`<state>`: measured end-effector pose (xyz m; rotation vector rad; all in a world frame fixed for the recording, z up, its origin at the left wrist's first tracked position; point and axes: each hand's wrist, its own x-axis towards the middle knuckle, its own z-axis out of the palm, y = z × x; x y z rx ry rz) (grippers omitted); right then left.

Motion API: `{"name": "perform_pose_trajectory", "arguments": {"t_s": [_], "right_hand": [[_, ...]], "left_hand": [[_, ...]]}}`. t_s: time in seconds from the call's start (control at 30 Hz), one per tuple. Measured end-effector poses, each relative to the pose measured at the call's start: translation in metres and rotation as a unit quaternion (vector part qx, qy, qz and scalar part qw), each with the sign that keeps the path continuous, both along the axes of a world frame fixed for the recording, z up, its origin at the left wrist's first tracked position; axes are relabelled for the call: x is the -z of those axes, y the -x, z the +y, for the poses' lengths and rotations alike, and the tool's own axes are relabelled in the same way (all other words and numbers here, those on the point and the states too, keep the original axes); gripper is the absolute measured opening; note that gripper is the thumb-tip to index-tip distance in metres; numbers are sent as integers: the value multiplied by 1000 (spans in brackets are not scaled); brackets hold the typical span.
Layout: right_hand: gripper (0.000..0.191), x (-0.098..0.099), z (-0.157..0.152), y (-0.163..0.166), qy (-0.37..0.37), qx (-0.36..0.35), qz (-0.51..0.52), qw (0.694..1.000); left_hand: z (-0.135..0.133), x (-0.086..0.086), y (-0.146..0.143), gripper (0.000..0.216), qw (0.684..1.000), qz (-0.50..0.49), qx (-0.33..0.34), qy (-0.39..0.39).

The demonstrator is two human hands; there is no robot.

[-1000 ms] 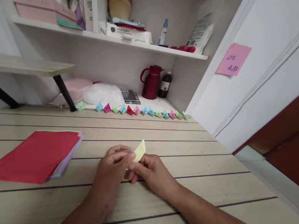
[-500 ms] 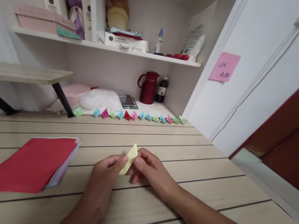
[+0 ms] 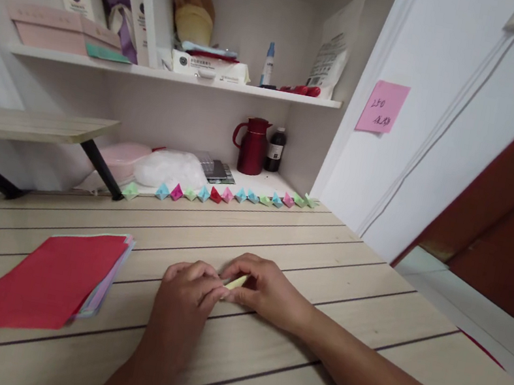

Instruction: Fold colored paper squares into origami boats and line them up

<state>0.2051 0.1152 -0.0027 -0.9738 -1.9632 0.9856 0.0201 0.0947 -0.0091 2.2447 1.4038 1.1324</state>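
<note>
A small piece of folded yellow paper [image 3: 236,282] is between my two hands, low over the middle of the table. My left hand [image 3: 190,290] grips its near left end with the fingers closed. Thumb and fingers of my right hand [image 3: 262,290] pinch its other end. Most of the paper is covered by my fingers, so only a narrow strip shows. To the left lies a stack of coloured paper with a red sheet [image 3: 42,281] on top.
Along the table's back edge runs a row of several small folded paper boats, among them a red one [image 3: 215,194]. Behind it stand a dark red jug [image 3: 253,147] and a dark bottle [image 3: 275,149]. A small raised shelf [image 3: 30,124] on black legs is at the left.
The yellow paper has turned from upright to nearly flat. My hands have come closer together around it, and my left fingers now cover more of it. The view has shifted slightly.
</note>
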Motion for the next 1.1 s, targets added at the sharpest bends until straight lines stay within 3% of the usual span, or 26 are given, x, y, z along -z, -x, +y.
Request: {"name": "perform_pose_trajectory", "arguments": {"t_s": [0.13,0.23,0.3,0.4,0.47,0.57,0.67,0.87,1.1], "right_hand": [[26,-2,-2,1,-97,9,-57,994],[25,-5,-5,3,-128,27,-54,990],[24,-7,-6,3,-103,31,-31,994],[21,-9,-6,2,-22,38,16,999],[18,-9,-4,1,20,52,32,998],[18,-7,-2,0,48,71,41,996],[23,-8,-2,1,52,72,39,995],[20,-13,-6,1,75,74,28,994],[16,-13,-4,-3,65,76,3,995]], "left_hand": [[-1,1,0,19,999,13,19,-27],[-3,-1,-3,13,1000,-21,0,-20],[-4,-3,-5,4,996,-83,-39,8],[-7,-7,-8,40,973,-203,-79,81],[-7,-10,-9,46,958,-246,-65,130],[-6,-11,-7,36,942,-276,-38,188],[-4,-10,-4,24,930,-291,-31,220],[-7,-18,-4,27,924,-267,-64,267],[-12,-24,-3,35,950,-208,-61,227]]}}
